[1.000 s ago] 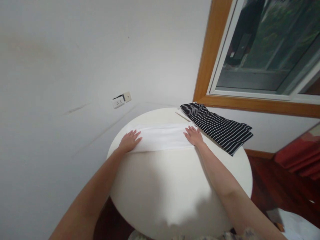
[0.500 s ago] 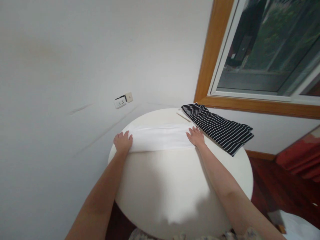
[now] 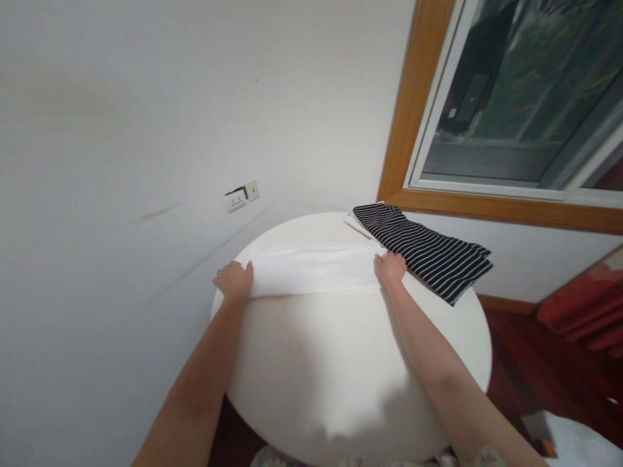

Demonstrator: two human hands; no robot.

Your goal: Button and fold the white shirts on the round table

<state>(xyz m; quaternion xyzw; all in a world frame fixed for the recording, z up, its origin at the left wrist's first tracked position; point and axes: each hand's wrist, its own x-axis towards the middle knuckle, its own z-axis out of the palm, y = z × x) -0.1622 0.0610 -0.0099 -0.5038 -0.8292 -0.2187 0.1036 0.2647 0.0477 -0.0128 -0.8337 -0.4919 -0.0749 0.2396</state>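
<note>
A white folded cloth [image 3: 311, 267] lies flat as a long strip across the far half of the round white table [image 3: 350, 363]. At its left end is my left hand [image 3: 233, 280], with the thumb on top of the cloth and the fingers curled over the edge. My right hand [image 3: 390, 268] closes on the opposite end, fingers bent around the edge and thumb toward the cloth. Just beyond my right hand lies a black-and-white striped folded cloth [image 3: 423, 250], close to the knuckles.
A thin flat white item [image 3: 357, 224] shows beside the striped cloth. The wall with a power socket [image 3: 235, 200] borders the table at the left and back. A wood-framed window [image 3: 481, 198] stands at the right. Something white [image 3: 579, 438] sits low at the right.
Both hands have slid outward to the ends of the white cloth. Their fingers, spread flat on it before, are now curled around its edges. The cloth stays in place.
</note>
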